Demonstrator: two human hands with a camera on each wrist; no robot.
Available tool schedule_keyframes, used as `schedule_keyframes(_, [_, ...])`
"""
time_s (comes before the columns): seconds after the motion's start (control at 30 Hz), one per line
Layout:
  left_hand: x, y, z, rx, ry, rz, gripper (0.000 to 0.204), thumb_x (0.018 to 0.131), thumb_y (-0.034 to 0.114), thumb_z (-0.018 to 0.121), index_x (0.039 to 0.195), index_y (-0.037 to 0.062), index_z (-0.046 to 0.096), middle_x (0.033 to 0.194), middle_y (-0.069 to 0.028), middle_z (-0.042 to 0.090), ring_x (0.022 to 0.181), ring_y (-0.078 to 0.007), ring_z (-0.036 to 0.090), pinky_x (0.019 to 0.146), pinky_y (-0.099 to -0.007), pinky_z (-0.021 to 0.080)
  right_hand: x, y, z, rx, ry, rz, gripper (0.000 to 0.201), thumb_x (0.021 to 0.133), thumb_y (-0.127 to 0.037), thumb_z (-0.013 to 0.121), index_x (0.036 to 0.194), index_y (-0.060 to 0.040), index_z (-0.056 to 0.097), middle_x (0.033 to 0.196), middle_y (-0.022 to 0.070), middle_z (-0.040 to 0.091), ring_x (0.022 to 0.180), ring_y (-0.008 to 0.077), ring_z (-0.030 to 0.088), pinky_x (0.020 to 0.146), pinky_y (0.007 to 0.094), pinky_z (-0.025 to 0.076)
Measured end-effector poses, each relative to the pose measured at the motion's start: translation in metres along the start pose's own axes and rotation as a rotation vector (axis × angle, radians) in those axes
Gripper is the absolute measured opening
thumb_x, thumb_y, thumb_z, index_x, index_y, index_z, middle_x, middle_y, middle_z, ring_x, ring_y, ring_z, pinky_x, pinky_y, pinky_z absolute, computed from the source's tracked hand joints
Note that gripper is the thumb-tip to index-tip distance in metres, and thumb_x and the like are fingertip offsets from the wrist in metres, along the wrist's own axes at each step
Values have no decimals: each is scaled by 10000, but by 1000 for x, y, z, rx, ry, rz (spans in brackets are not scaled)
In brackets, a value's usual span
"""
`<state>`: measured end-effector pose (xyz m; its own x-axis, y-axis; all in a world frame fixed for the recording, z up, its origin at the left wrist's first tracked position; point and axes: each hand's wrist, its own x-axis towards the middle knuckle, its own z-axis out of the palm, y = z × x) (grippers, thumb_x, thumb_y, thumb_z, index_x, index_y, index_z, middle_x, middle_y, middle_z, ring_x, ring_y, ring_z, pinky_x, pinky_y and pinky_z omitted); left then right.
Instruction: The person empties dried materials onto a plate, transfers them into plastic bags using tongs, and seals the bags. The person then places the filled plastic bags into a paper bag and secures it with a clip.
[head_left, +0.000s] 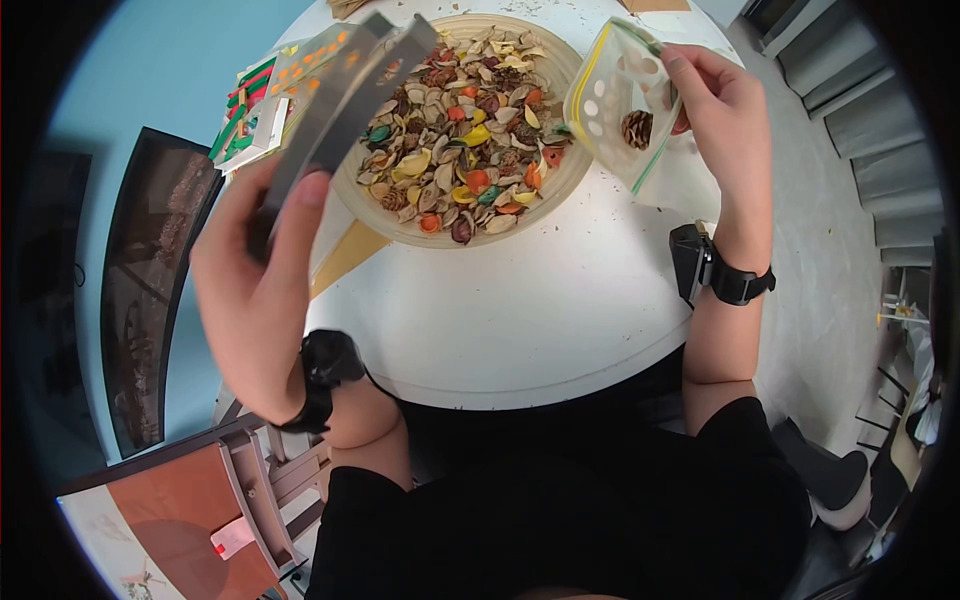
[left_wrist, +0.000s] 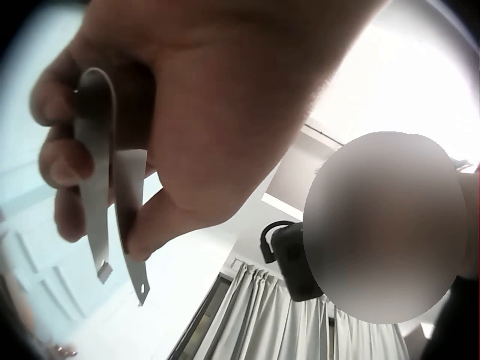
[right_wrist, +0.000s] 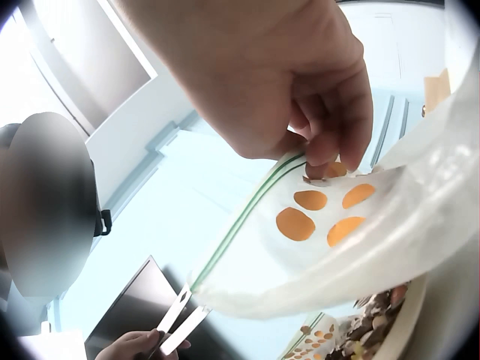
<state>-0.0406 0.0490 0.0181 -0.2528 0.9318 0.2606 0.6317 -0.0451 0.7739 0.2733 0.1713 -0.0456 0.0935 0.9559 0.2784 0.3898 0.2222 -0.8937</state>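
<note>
Metal tweezers (head_left: 345, 110) are held in my left hand (head_left: 255, 270), their two arms apart with nothing between the tips; the left wrist view shows the tweezers (left_wrist: 94, 180) between the thumb and fingers of the left hand (left_wrist: 202, 112). My right hand (head_left: 725, 125) pinches the top edge of a clear zip bag (head_left: 610, 95), a brown pine cone (head_left: 637, 130) showing in it. In the right wrist view the right hand (right_wrist: 262, 67) grips the bag (right_wrist: 255, 262) by its green-lined seal. A round tray (head_left: 350, 205) of dried petals and cones lies between the hands.
Another bag with orange dots (head_left: 310, 60) and a white box (head_left: 265, 130) with red and green pieces lie at the table's left. A brown paper piece (head_left: 345, 255) sticks out beside the tray. The white table (head_left: 500, 320) has a curved front edge.
</note>
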Motion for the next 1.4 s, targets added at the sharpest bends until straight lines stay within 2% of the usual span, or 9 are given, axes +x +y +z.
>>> schedule_keyframes(0.1, [18, -14, 16, 238, -111, 5, 322, 941, 257, 743, 1062, -41, 709, 726, -71, 609, 662, -101, 498, 606, -275, 420, -1, 3, -2, 6, -117, -13, 297, 973, -224, 650, 1062, 41, 751, 703, 14, 664, 545, 61, 558, 531, 233, 451])
schedule_keyframes(0.27, [35, -52, 39, 346, -221, -39, 381, 911, 321, 751, 1027, -40, 711, 723, -142, 673, 635, -204, 594, 634, -349, 472, -3, -1, 0, -16, -98, 14, 276, 1018, -234, 652, 1097, 11, 750, 729, -29, 640, 615, 40, 523, 561, 223, 423])
schedule_keyframes(0.37, [36, -60, 46, 267, -327, -41, 375, 902, 326, 754, 1004, -32, 711, 724, -156, 686, 642, -240, 618, 649, -367, 486, -2, 0, 7, -12, -100, 25, 283, 1023, -241, 645, 1097, 10, 752, 727, -30, 640, 612, 40, 520, 559, 222, 423])
schedule_keyframes(0.67, [36, -59, 60, 387, -243, -42, 353, 909, 337, 734, 1008, -1, 742, 816, -197, 722, 752, -345, 702, 692, -407, 531, -4, -4, 16, -42, -119, 27, 300, 1014, -261, 660, 1092, 13, 754, 712, -28, 641, 592, 39, 512, 550, 217, 418])
schedule_keyframes(0.87, [38, -62, 53, 259, -219, 13, 332, 925, 319, 728, 968, -9, 737, 739, -163, 694, 639, -293, 642, 625, -376, 490, -6, -2, 23, -2, -117, -14, 307, 976, -233, 660, 1059, 49, 747, 693, 17, 668, 553, 62, 552, 543, 244, 461])
schedule_keyframes(1.07, [24, -39, 51, -16, -263, 49, 275, 933, 255, 755, 947, -17, 720, 638, -66, 617, 582, -106, 539, 549, -280, 410, -11, -2, 31, -42, -80, -29, 308, 972, -238, 662, 1060, 42, 753, 677, 26, 660, 564, 66, 562, 557, 242, 470])
schedule_keyframes(1.2, [6, -17, 68, -191, -242, 103, 270, 917, 238, 778, 969, -19, 715, 637, -19, 606, 582, -79, 514, 542, -257, 389, -12, -4, 29, -64, -129, -35, 312, 967, -245, 664, 1073, 33, 758, 688, 35, 676, 574, 71, 577, 563, 245, 480])
schedule_keyframes(1.3, [13, -25, 65, -104, -253, 80, 301, 916, 269, 775, 980, -20, 718, 651, -34, 618, 578, -94, 526, 544, -271, 404, -8, -1, 24, -25, -84, -33, 319, 965, -254, 664, 1074, 30, 760, 706, 39, 693, 579, 73, 588, 567, 244, 490])
schedule_keyframes(1.4, [32, -47, 60, 85, -162, 6, 337, 920, 307, 764, 996, -19, 722, 663, -45, 626, 583, -106, 533, 548, -294, 419, -4, 0, 18, -11, -32, 6, 330, 964, -263, 667, 1075, 35, 758, 736, 38, 710, 590, 74, 605, 570, 242, 505])
